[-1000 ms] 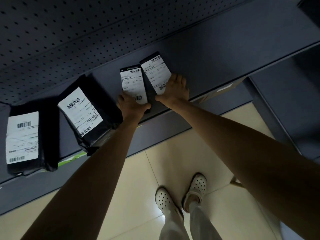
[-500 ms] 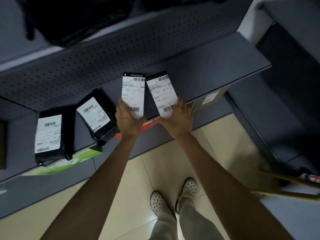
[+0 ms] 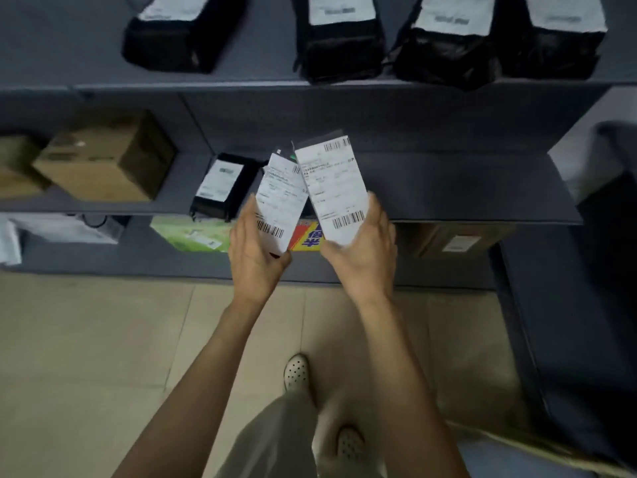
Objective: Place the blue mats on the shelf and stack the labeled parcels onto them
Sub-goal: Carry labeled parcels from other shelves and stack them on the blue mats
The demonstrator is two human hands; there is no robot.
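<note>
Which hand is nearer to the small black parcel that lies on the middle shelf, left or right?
Left. The left hand, holding one labeled parcel, is just right of the black parcel; the right hand, holding the other labeled parcel, is farther right.

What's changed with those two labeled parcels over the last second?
Both came up off the shelf toward the person: the left hand now grips the left parcel, the right hand the right parcel. A black parcel to their left stays on the shelf.
</note>
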